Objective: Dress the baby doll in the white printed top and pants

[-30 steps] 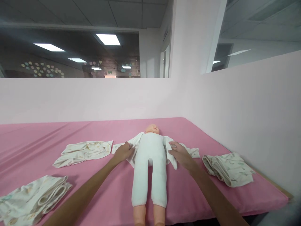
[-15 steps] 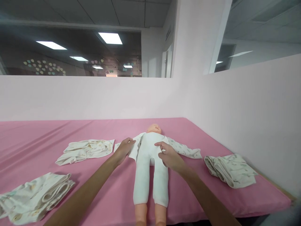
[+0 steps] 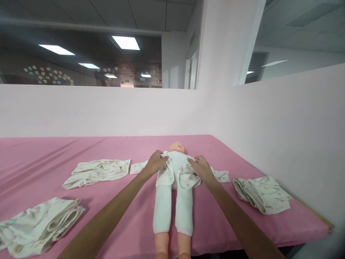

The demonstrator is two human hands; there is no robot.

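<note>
1. Since the first frame, one patterned jacket's (image 3: pixel 165 177) two front panels have turned inward over one doll (image 3: pixel 184 208).
2. Left hand (image 3: pixel 155 163) and right hand (image 3: pixel 201 171): fingers loosely curved, one panel each; grip cannot be told.
3. Doll supine, on pink sheet (image 3: pixel 129 223).
4. Three cloths: one loose cloth (image 3: pixel 99 172), two folded cloths (image 3: pixel 264 196), one either side.

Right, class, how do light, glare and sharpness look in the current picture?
Head view: ceiling lights glare white beyond the dim back window; head view: soft shadow beside the left folded cloth; head view: left hand and right hand fairly clear, but the doll's face is too small for fine detail; head view: bottom right corner looks blurry.
</note>
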